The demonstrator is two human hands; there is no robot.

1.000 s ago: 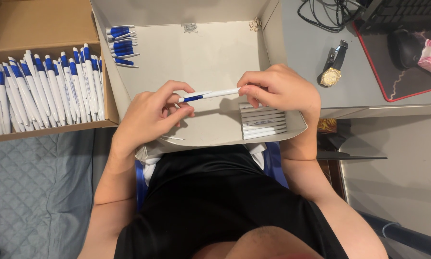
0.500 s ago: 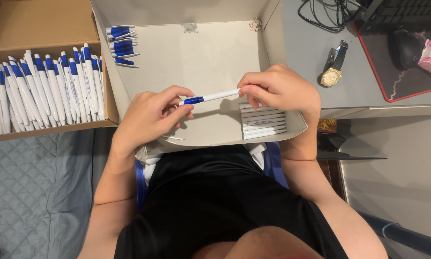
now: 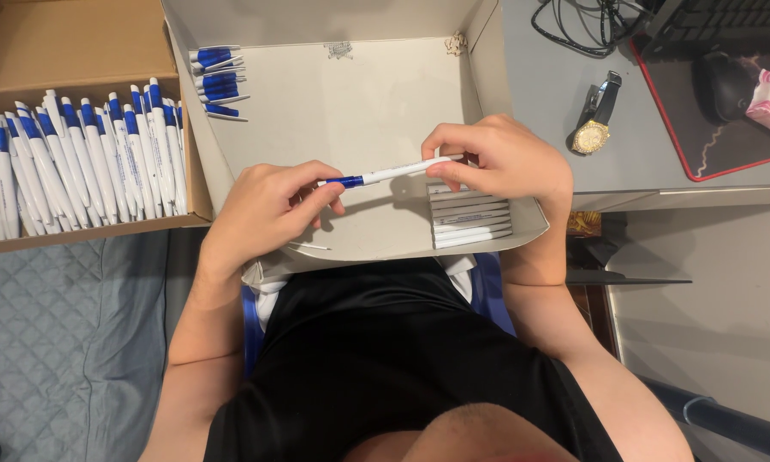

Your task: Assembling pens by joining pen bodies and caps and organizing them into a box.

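Observation:
Both hands hold one white pen (image 3: 393, 173) with a blue front part, level above the white cardboard box (image 3: 342, 103) on my lap. My left hand (image 3: 269, 210) pinches the blue end. The white rear end sits in the fingers of my right hand (image 3: 500, 158). Under the right hand lies a row of white pen barrels (image 3: 470, 222) in the box's near right corner. Several blue pen parts (image 3: 214, 81) lie in the far left corner. A thin white refill (image 3: 309, 247) rests on the box floor by my left hand.
A brown carton (image 3: 25, 43) on the left holds several finished blue and white pens (image 3: 85, 162). On the grey desk to the right lie a gold wristwatch (image 3: 594, 128), cables, a keyboard, and a black mouse (image 3: 723, 81) on a red-edged pad. A quilted grey cover (image 3: 59, 342) lies lower left.
The pen has stayed between both hands. The left fingers have shifted slightly along the blue end; the hands otherwise hold their place.

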